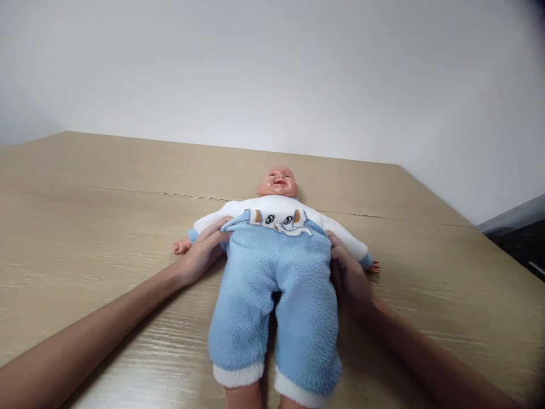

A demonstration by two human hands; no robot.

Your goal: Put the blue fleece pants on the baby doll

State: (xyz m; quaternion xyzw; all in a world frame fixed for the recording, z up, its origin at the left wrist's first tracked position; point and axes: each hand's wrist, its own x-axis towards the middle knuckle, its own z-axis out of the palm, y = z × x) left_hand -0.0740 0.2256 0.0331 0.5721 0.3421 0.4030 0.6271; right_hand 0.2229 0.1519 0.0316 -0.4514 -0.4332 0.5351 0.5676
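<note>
A baby doll point(277, 183) lies on its back on the wooden table point(106, 187), head away from me. It wears a white fleece top point(276, 207) with an embroidered face and light blue fleece trousers point(272, 284) with white cuffs. My left hand point(202, 250) is at the doll's left side, fingers pinched on the trousers' waistband. My right hand point(347, 270) presses against the other side of the waist, fingers curled onto the blue fabric there.
A pale wall point(272, 68) rises behind the table's far edge. Past the table's right edge sits a dark object point(522, 233). A seam runs across the tabletop behind the doll.
</note>
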